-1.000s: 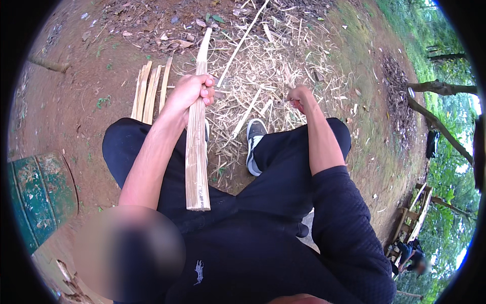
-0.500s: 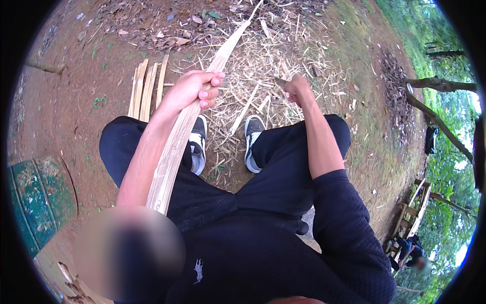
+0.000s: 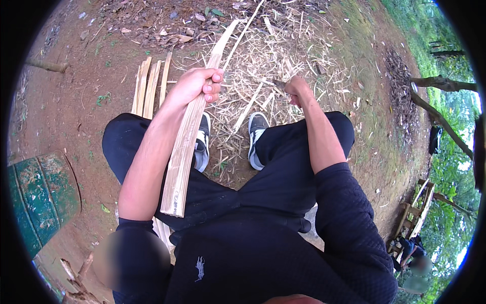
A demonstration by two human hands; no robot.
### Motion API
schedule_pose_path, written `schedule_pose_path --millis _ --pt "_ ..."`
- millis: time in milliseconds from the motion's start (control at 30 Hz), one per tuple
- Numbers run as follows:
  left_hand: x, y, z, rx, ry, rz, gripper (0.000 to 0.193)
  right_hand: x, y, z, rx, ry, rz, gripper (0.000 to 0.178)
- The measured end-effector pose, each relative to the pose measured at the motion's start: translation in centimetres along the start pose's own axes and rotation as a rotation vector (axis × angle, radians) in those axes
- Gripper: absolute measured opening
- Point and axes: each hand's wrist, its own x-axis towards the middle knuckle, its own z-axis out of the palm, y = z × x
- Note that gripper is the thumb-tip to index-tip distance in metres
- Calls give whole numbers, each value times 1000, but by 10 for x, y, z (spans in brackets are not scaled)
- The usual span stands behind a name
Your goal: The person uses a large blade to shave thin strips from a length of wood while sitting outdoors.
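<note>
Dark shirt [image 3: 263, 253], bottom centre. Shavings [image 3: 258, 55] spread upper centre. Green drum [image 3: 43, 195], lower left. Slat [image 3: 186, 147] left of centre, slanting up-right. Strips [image 3: 150, 86], upper left. Left hand [image 3: 193, 87]: fingers closed round slat. Right hand [image 3: 298, 90], upper centre-right: fingers curled tight on knife [image 3: 278, 83], blade out leftward. Pale stitched emblem [image 3: 200, 268] on shirt. Dark marks [image 3: 175, 198] at slat's lower end, too small to read.

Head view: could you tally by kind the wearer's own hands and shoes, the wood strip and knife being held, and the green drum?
Left hand and right hand: 2 hands
Left shoe and right shoe: 2 shoes
Held wood strip: 1
Knife: 1
Green drum: 1
Total: 7
</note>
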Motion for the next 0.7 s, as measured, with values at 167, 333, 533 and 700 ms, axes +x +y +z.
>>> schedule_pose_path --millis 167,333,533,700 --pt "2 5 0 70 -34 32 21 9 0 -19 22 71 -133 43" --pt "5 9 9 23 -150 81 8 -69 -37 -98 117 192 -112 42" --pt "-15 14 17 24 -89 113 21 -133 -81 -171 79 435 -266 38" --pt "1 14 13 61 -119 114 17 -138 -97 -188 105 453 -271 34"
